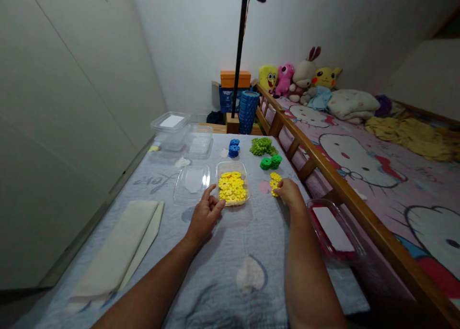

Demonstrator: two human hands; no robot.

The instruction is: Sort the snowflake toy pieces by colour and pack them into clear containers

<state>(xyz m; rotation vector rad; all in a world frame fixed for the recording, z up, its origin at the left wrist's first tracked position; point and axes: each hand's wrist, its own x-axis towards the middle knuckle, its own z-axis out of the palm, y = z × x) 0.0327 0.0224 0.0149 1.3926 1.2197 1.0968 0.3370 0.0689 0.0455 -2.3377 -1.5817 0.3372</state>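
A clear plastic container [247, 175] stands in the middle of the table with a heap of yellow snowflake discs [233, 187] in it. My left hand [205, 213] is at its near left corner, thumb and fingers apart; whether they touch the wall I cannot tell. To the right of the container, my right hand [289, 195] pinches at a small group of yellow discs [274, 181] on the cloth. Its fingertips partly cover the nearest ones. Farther back are stacked green discs [275, 162], stacked blue discs [234, 150] and a lime-green pile [262, 146].
A clear lid [192, 184] lies left of the container. Clear boxes [170, 130] stand at the back left. A folded cream cloth [118, 247] is at front left. A red-filled box [334, 231] sits at the right edge, beside the wooden bed rail [325, 175]. A black pole [239, 51] rises behind.
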